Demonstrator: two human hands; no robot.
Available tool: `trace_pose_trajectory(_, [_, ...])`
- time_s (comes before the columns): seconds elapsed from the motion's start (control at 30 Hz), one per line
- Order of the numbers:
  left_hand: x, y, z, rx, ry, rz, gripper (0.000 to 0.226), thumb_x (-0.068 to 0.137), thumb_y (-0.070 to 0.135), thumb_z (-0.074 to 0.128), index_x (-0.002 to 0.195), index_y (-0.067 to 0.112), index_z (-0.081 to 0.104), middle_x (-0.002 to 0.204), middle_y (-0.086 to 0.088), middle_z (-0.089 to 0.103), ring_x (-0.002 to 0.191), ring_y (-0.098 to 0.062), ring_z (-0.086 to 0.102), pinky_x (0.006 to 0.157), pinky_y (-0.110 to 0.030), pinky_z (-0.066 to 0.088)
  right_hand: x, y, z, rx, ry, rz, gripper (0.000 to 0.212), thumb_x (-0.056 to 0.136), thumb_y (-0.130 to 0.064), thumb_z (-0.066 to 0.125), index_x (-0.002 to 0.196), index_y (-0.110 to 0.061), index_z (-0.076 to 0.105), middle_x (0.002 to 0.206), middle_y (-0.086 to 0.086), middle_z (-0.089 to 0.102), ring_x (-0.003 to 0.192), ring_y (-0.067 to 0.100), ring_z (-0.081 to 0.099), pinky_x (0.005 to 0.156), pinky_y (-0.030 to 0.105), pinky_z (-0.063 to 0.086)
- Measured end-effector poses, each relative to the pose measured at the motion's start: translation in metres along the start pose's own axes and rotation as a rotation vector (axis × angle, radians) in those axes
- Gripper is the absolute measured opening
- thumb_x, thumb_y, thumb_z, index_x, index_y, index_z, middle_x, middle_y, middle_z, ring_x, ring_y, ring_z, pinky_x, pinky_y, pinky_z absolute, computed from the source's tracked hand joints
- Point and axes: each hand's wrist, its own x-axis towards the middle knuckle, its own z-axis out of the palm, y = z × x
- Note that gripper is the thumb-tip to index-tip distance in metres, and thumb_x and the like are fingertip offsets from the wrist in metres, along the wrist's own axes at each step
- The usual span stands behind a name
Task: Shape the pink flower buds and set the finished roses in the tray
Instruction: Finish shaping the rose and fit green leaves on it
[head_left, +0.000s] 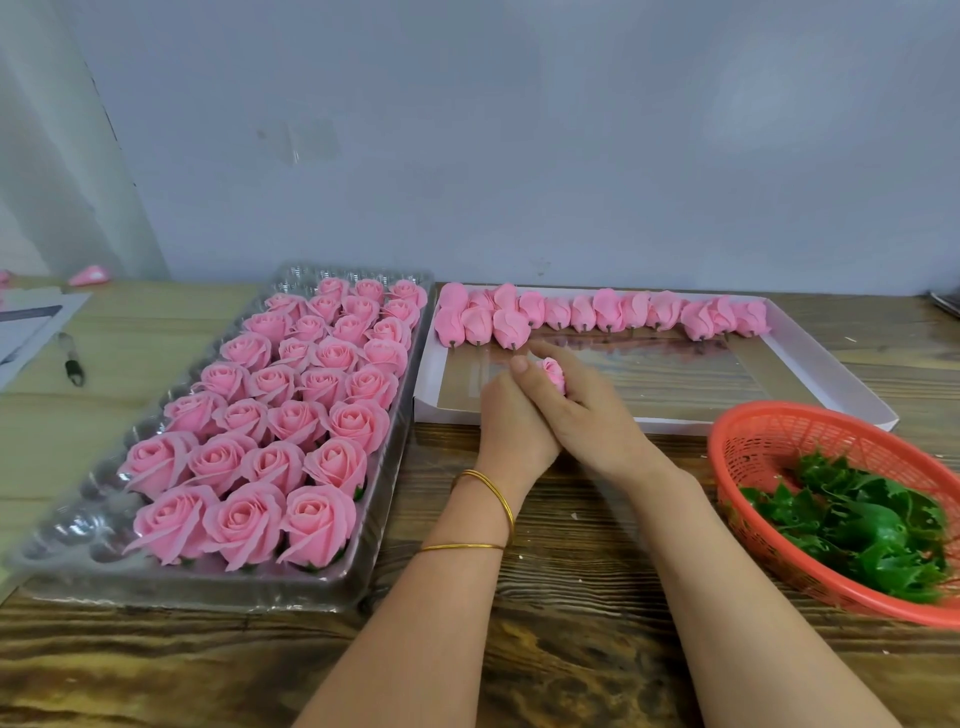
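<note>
A person's left hand (511, 415) and right hand (589, 415) meet above the counter (571, 597), their joint grip closed round a single pink bud (554, 371) held over the near edge of the white box (810, 358). The clear tray (379, 499) at left already carries rows of finished roses (291, 395), with only the cells along its left side unfilled. A row of unshaped buds (608, 312) lines the box's far edge, so the job looks well past halfway. Green leaves (852, 519) wait in a red basket (753, 431).
</note>
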Motion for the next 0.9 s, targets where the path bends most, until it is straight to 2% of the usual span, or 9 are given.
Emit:
trace_pose_trajectory(0.07, [0.001, -0.001, 0.001, 0.006, 0.011, -0.008, 0.028, 0.091, 0.009, 0.052, 0.066, 0.020, 0.051, 0.062, 0.011, 0.048, 0.066, -0.014, 0.053, 0.058, -0.024, 0.035, -0.001, 0.000, -0.002, -0.017, -0.014, -0.017, 0.036, 0.097, -0.043, 0.053, 0.105, -0.009, 0.062, 0.096, 0.001, 0.071, 0.094, 0.012, 0.064, 0.089, 0.039, 0.050])
trace_pose_trajectory(0.13, [0.001, -0.002, 0.001, -0.011, 0.016, -0.023, 0.033, 0.091, 0.010, 0.052, 0.062, 0.024, 0.048, 0.059, 0.013, 0.046, 0.060, -0.005, 0.047, 0.052, -0.014, 0.033, -0.001, -0.001, -0.004, -0.043, -0.039, -0.032, 0.036, 0.097, -0.043, 0.052, 0.098, -0.009, 0.062, 0.091, 0.003, 0.069, 0.087, 0.014, 0.063, 0.085, 0.038, 0.048])
trace_pose_trajectory(0.27, [0.001, -0.002, 0.002, -0.055, -0.008, -0.023, 0.040, 0.090, 0.009, 0.055, 0.056, 0.027, 0.044, 0.055, 0.012, 0.046, 0.055, 0.003, 0.041, 0.049, -0.007, 0.034, -0.002, -0.001, -0.008, -0.095, -0.064, -0.032, 0.035, 0.094, -0.049, 0.054, 0.090, -0.015, 0.059, 0.083, -0.007, 0.065, 0.077, 0.003, 0.057, 0.073, 0.028, 0.044])
trace_pose_trajectory(0.33, [0.002, -0.002, 0.001, -0.087, -0.020, -0.058, 0.038, 0.086, 0.008, 0.059, 0.055, 0.025, 0.046, 0.054, 0.011, 0.047, 0.055, 0.002, 0.042, 0.048, -0.008, 0.034, -0.002, 0.001, -0.009, -0.068, -0.053, 0.000, 0.035, 0.090, -0.054, 0.059, 0.096, -0.019, 0.061, 0.086, -0.012, 0.064, 0.080, 0.001, 0.057, 0.075, 0.026, 0.044])
trace_pose_trajectory(0.4, [0.002, -0.001, 0.001, -0.194, -0.027, -0.114, 0.021, 0.082, 0.008, 0.065, 0.064, 0.016, 0.059, 0.061, 0.005, 0.060, 0.060, -0.006, 0.054, 0.052, -0.011, 0.041, -0.001, 0.001, -0.012, 0.071, -0.011, 0.053, 0.047, 0.084, -0.056, 0.057, 0.114, -0.020, 0.064, 0.104, -0.010, 0.068, 0.098, 0.004, 0.062, 0.087, 0.026, 0.048])
trace_pose_trajectory(0.47, [-0.001, 0.001, -0.001, -0.314, -0.029, -0.151, 0.007, 0.078, 0.004, 0.070, 0.074, 0.010, 0.067, 0.070, -0.005, 0.068, 0.069, -0.016, 0.064, 0.061, -0.025, 0.050, 0.002, -0.001, -0.015, 0.310, 0.060, 0.091, 0.042, 0.087, -0.049, 0.057, 0.117, -0.021, 0.065, 0.113, -0.003, 0.070, 0.108, 0.007, 0.064, 0.090, 0.022, 0.050])
trace_pose_trajectory(0.6, [-0.003, 0.003, -0.002, -0.341, -0.066, -0.141, 0.009, 0.073, -0.003, 0.069, 0.080, 0.002, 0.067, 0.075, -0.016, 0.067, 0.070, -0.027, 0.063, 0.060, -0.031, 0.050, 0.005, -0.007, -0.021, 0.595, 0.141, 0.110, 0.025, 0.099, -0.021, 0.051, 0.109, -0.005, 0.069, 0.105, 0.004, 0.072, 0.098, 0.010, 0.068, 0.074, 0.016, 0.051])
trace_pose_trajectory(0.77, [-0.004, 0.003, 0.001, -0.314, -0.097, -0.119, 0.029, 0.071, -0.001, 0.072, 0.071, 0.027, 0.062, 0.072, 0.002, 0.066, 0.073, -0.016, 0.064, 0.064, -0.026, 0.051, 0.005, -0.012, -0.019, 0.703, 0.074, 0.108, 0.027, 0.099, -0.009, 0.048, 0.084, -0.003, 0.068, 0.099, 0.007, 0.074, 0.094, 0.015, 0.070, 0.087, 0.029, 0.055])
trace_pose_trajectory(0.9, [-0.003, 0.002, 0.003, -0.324, -0.071, -0.120, 0.033, 0.068, 0.000, 0.076, 0.072, 0.029, 0.060, 0.073, 0.004, 0.065, 0.072, -0.009, 0.064, 0.066, -0.024, 0.053, 0.004, -0.012, -0.016, 0.683, 0.010, 0.127, 0.029, 0.099, -0.007, 0.046, 0.078, 0.000, 0.066, 0.097, 0.009, 0.075, 0.093, 0.015, 0.070, 0.085, 0.024, 0.054])
